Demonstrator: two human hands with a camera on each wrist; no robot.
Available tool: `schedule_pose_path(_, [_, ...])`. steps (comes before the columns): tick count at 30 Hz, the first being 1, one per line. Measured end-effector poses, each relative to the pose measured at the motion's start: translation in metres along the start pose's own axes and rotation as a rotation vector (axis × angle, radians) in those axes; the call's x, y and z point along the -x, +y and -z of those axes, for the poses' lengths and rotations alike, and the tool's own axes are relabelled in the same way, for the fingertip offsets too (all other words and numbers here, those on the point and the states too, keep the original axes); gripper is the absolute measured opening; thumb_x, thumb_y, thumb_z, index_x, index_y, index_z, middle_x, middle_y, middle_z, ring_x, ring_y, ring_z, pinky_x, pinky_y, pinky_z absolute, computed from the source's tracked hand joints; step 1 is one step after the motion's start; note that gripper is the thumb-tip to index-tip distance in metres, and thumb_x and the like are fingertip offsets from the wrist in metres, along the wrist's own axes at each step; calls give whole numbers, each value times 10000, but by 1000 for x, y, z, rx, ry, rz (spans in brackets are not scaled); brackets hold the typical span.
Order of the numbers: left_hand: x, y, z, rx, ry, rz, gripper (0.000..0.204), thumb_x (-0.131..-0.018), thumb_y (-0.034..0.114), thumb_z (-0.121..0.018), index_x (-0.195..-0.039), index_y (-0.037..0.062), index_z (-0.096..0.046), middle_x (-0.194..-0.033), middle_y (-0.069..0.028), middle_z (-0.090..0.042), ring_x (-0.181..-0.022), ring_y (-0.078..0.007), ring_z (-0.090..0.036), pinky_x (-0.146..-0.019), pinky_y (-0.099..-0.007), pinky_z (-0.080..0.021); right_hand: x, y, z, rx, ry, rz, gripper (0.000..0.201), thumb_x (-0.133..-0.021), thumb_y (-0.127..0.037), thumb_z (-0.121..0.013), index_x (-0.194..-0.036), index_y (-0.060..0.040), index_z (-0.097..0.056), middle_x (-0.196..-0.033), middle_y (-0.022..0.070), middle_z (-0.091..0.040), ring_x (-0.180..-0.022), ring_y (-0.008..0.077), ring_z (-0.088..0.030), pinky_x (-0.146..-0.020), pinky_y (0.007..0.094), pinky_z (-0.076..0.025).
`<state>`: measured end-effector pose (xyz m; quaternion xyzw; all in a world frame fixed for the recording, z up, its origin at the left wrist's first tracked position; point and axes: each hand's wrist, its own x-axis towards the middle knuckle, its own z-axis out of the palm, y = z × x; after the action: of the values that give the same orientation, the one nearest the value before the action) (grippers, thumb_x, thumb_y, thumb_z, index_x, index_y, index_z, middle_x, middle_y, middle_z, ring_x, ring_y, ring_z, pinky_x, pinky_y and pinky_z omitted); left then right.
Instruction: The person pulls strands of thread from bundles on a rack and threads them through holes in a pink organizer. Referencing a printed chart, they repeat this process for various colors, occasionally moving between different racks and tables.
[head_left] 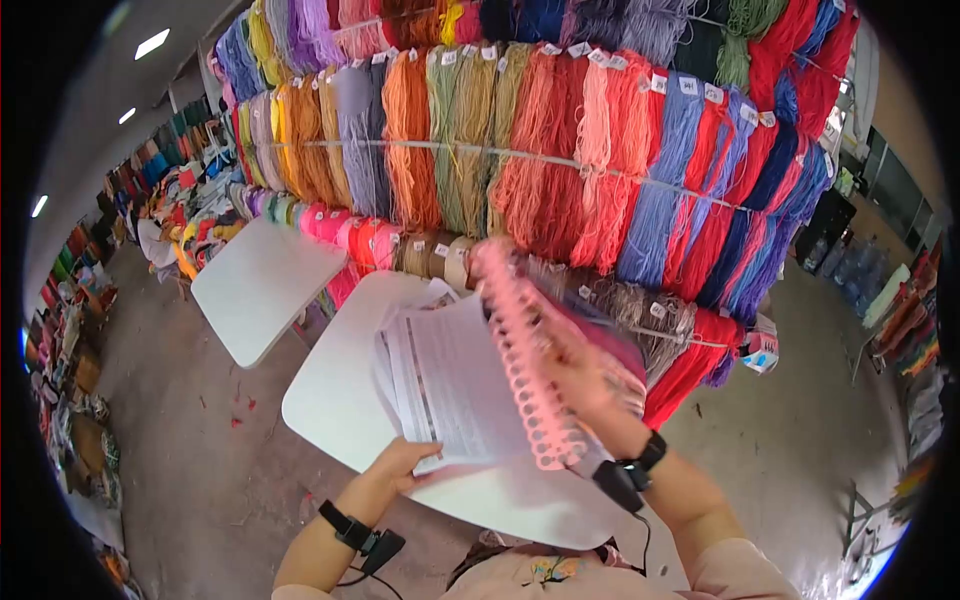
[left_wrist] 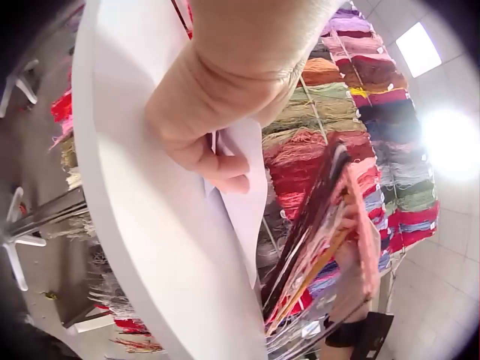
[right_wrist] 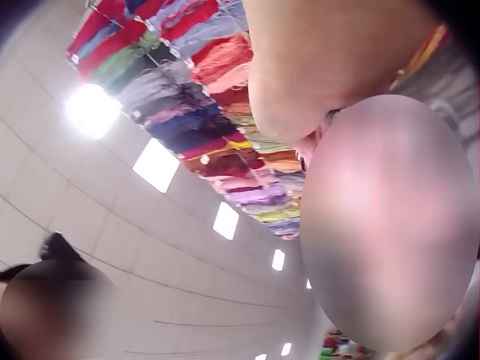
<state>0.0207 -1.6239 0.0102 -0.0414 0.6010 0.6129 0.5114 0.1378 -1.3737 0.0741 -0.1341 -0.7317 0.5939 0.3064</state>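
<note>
In the head view my left hand (head_left: 402, 462) pinches the near-left edge of a stack of printed sheets (head_left: 455, 375) over a white table. The left wrist view shows the thumb and fingers (left_wrist: 225, 166) closed on the white paper (left_wrist: 246, 191). My right hand (head_left: 590, 390) holds a long pink strip (head_left: 522, 375) with a row of holes along its edge, blurred in the head view. Dark red, pink and yellow strands (left_wrist: 315, 251) run along this strip in the left wrist view. The right wrist view is mostly covered by a blurred patch.
The white table (head_left: 330, 400) stands before me, with a second white table (head_left: 265, 285) to its left. Behind them rises a rack of hanging coloured yarn skeins (head_left: 540, 150) with small white tags. Large bottles (head_left: 865, 275) stand on the floor at right.
</note>
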Motion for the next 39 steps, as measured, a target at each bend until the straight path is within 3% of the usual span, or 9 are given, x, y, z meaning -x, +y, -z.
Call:
schedule_pose_path(2, [12,-4,8,-57,-47,26,196,-794,100,-582,-931,-36,-550,-885,-114,-579,-734,-190,-586,-607,-331,-525,-8,77,-6,783,39,391,482,-700,-100,-521,-1171,-70,-425,-870,199,-506,-684,297,-520,-587,381,-438])
schedule_pose_path(3, [17,-2,12,-120,-42,16,205,-802,121,-580,-938,-29,-557,-923,-121,-580,-741,-188,-587,-615,-317,-520,4,46,0,998,-265,31,534,-693,-112,-524,-1211,-116,-394,-1090,194,-451,-929,384,-463,-739,449,-406])
schedule_pose_path(5, [9,15,52,-1098,120,-6,326,-748,322,-615,-792,-1,-631,-678,-91,-621,-650,-168,-612,-632,-281,-489,11,61,7,1127,-369,86,484,-711,-285,-524,-1170,-163,-431,-1241,173,-316,-1119,368,-315,-871,516,-288])
schedule_pose_path(10, [43,172,5,-1109,306,-915,168,-748,158,-584,-748,-4,-626,-571,-104,-578,-508,-139,-576,-513,-268,-459,18,86,23,872,-385,468,354,-710,-179,-529,-1050,-88,-489,-1054,120,-442,-967,284,-460,-684,425,-417])
schedule_pose_path(14, [100,317,-184,-1138,285,-1440,182,-780,172,-577,-766,-7,-604,-620,-72,-561,-567,-119,-532,-527,-274,-418,12,64,50,527,-400,377,339,-763,-188,-577,-1072,-64,-515,-1156,196,-459,-1092,354,-427,-917,435,-346])
schedule_pose_path(20, [90,474,-352,-518,332,-2023,175,-753,178,-598,-804,15,-641,-620,-53,-610,-526,-109,-576,-525,-245,-439,2,-19,134,218,-241,304,252,-740,-65,-588,-986,-32,-539,-1029,169,-504,-952,333,-503,-788,374,-423])
schedule_pose_path(25, [73,533,-393,-411,547,-2048,175,-699,155,-605,-783,7,-647,-645,-89,-627,-551,-141,-596,-557,-283,-462,13,-27,178,83,-95,90,191,-750,25,-566,-939,-1,-558,-956,108,-521,-749,124,-532,-565,219,-426])
schedule_pose_path(31, [95,514,-399,-107,-36,-1603,144,-758,124,-629,-854,19,-609,-723,-19,-581,-494,-43,-440,-408,-165,-321,21,-24,188,121,-26,203,139,-738,49,-549,-868,10,-578,-899,115,-551,-681,167,-541,-528,239,-413])
schedule_pose_path(39, [125,511,-370,-125,-141,-1590,126,-799,101,-567,-897,31,-603,-809,-48,-610,-543,-31,-474,-448,-139,-359,22,-31,180,145,-64,288,114,-750,46,-536,-853,7,-568,-864,106,-545,-756,197,-543,-557,274,-438])
